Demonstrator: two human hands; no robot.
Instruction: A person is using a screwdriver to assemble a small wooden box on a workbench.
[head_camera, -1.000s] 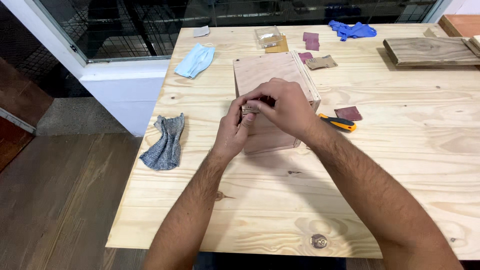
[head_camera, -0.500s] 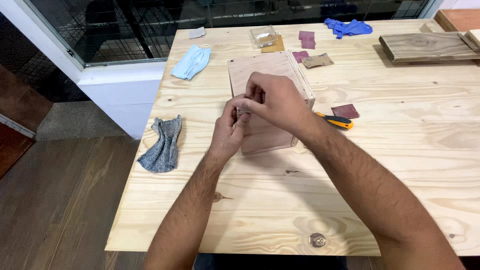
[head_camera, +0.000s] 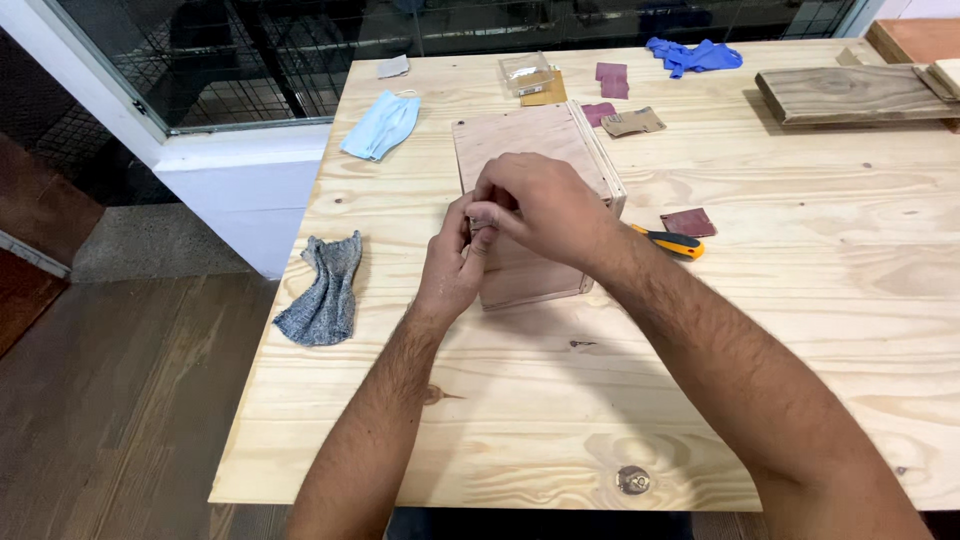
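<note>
Both hands are meeting over the plywood box (head_camera: 535, 150) on the bench (head_camera: 700, 350). Left hand (head_camera: 455, 265) and right hand (head_camera: 540, 205) are pinching a small item between fingertips, too small to identify. Orange utility knife (head_camera: 672, 241) is lying just right of the right hand.

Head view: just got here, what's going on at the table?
A person has both hands on a plywood box lying on the table. The left hand and right hand meet at the box's left side, pinching something small between the fingertips; what it is cannot be told. An orange knife lies just right of the box, a grey cloth to the left.
</note>
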